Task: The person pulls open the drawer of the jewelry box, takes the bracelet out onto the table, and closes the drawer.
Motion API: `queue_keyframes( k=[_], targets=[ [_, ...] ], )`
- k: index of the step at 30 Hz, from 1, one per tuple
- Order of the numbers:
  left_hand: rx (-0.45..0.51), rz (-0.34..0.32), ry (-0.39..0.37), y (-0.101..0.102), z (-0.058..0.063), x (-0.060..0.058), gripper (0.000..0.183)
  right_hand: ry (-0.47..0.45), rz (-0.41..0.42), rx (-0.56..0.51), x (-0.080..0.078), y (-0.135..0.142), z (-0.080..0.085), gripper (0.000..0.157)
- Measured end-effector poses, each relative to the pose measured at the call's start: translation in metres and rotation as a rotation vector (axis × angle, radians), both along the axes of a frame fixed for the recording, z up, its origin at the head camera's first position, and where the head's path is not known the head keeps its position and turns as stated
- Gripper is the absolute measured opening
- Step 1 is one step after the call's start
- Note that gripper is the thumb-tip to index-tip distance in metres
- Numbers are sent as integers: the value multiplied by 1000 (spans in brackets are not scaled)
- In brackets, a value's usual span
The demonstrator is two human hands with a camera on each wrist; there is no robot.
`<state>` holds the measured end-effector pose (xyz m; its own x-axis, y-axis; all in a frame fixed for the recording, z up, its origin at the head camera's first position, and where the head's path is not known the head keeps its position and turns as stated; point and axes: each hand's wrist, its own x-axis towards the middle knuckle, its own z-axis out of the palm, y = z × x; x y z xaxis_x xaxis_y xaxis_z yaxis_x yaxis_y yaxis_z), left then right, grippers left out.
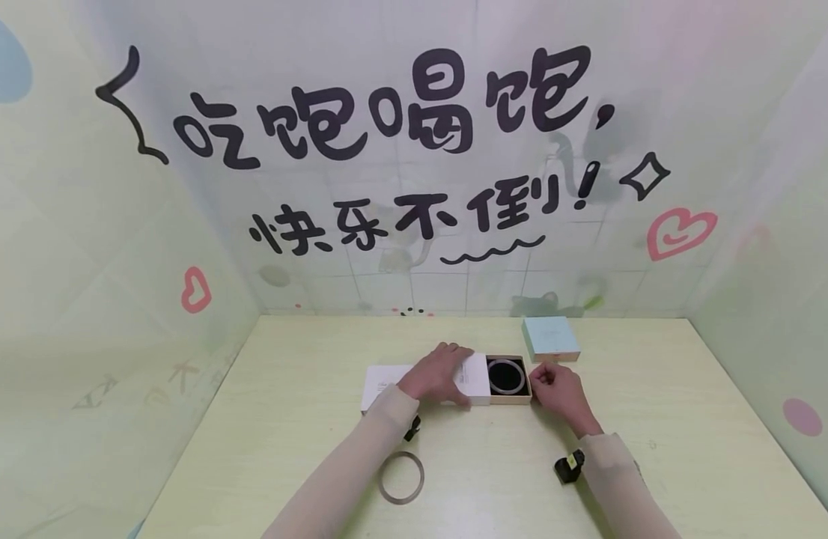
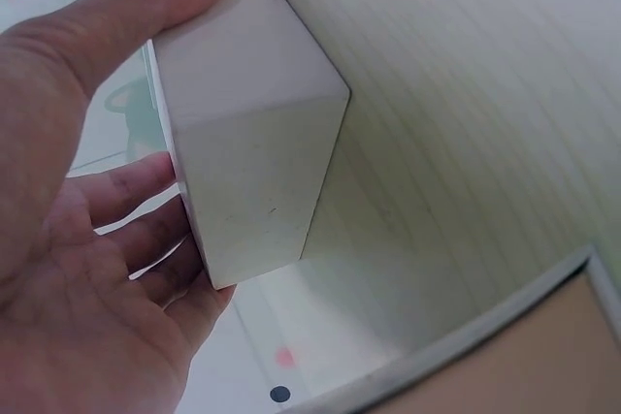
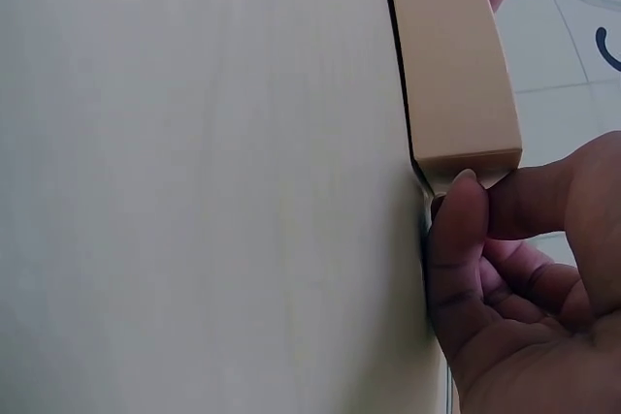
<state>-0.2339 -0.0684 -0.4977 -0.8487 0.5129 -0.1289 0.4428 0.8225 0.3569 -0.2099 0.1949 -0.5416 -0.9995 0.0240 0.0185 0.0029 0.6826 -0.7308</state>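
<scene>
A white box sleeve [image 1: 477, 378] lies on the table with a tan drawer [image 1: 510, 399] drawn partly out of its right end. Inside the drawer, a grey bangle-like ring [image 1: 521, 383] sits on a black lining. My left hand [image 1: 441, 374] grips the sleeve across its width, thumb on the near side; the left wrist view shows the fingers round the white sleeve [image 2: 257, 172]. At the drawer's free end, my right hand [image 1: 558, 389] pinches a small pull tab [image 3: 446, 181] between thumb and forefinger, mostly hidden by the fingertips. The tan drawer wall [image 3: 454, 60] extends beyond it.
Left of the sleeve lies another white box [image 1: 380, 382], partly behind my left hand. A pale blue box [image 1: 551, 337] stands behind my right hand. Nearer me, a second grey ring [image 1: 402, 477] lies flat beside my left sleeve. A printed curtain [image 1: 414, 284] encloses the table's back and sides.
</scene>
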Motion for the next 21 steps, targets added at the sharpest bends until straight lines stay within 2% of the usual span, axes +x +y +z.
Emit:
queue_keyframes(
  k=[7, 13, 16, 21],
  targets=[
    [5, 2, 9, 2, -3, -1, 98, -68, 0, -57, 0, 3, -1, 12],
    [7, 5, 4, 3, -4, -1, 98, -121, 0, -111, 4, 3, 4, 20],
    [8, 10, 3, 4, -3, 0, 97, -109, 18, -128, 5, 2, 8, 25],
    [8, 12, 2, 3, 1, 0, 96, -32, 72, -74, 7, 2, 16, 38]
  ],
)
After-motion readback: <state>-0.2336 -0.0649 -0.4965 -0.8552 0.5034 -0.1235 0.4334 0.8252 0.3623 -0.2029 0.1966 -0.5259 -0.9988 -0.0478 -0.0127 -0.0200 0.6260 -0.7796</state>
